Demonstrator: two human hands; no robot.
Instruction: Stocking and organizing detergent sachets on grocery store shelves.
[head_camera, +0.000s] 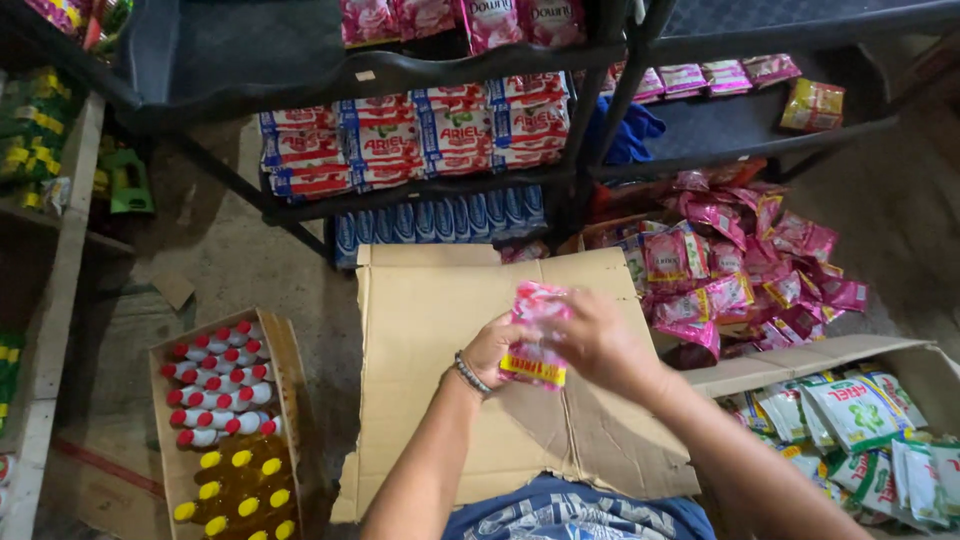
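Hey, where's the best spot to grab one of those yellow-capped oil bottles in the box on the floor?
Probably by the neck under the cap, from straight above: the yellow-capped bottles stand upright, packed tight in the open cardboard box, so only their tops show.

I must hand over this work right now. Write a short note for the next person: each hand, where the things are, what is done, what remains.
Left hand: grips the pink sachet pack from the left side.
Right hand: grips the same pack from the right, above a flattened cardboard sheet.
Things: a loose heap of pink sachets lies to the right, under the dark shelf; a box of green-and-white sachets at lower right; a box of bottles at left.
Done: one pack is in hand.
Left: the heap is unsorted on the floor.
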